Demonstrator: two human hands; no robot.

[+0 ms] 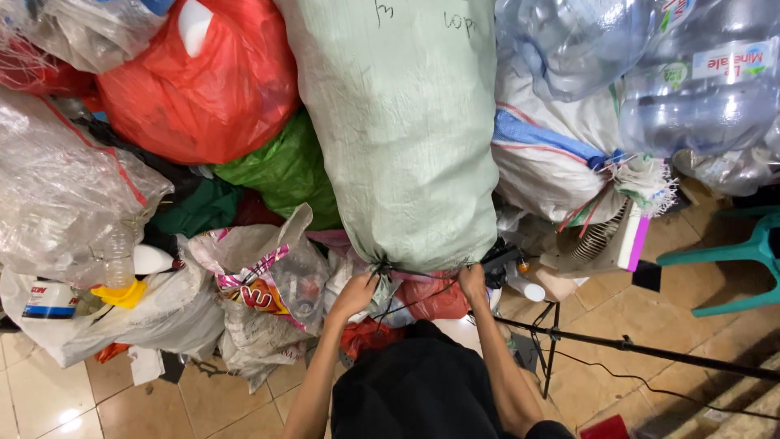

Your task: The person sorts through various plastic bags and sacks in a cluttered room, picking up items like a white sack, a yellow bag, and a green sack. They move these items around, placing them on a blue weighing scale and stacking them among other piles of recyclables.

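Observation:
A tall pale green woven sack (406, 138) stands stuffed full in the middle of the pile, its near end gathered with dark cord (382, 270). My left hand (354, 294) grips the sack's gathered left corner at the cord. My right hand (471, 282) holds the sack's right corner, where a dark string runs across. My black-clothed body fills the bottom middle of the view.
Red bag (203, 81), green bag (280, 171) and clear plastic bags (57, 187) of bottles crowd the left. White tied sack (552, 162) and large water jugs (699, 89) sit right. A black tripod leg (634, 348) and teal plastic chair (747, 252) stand on the tiled floor.

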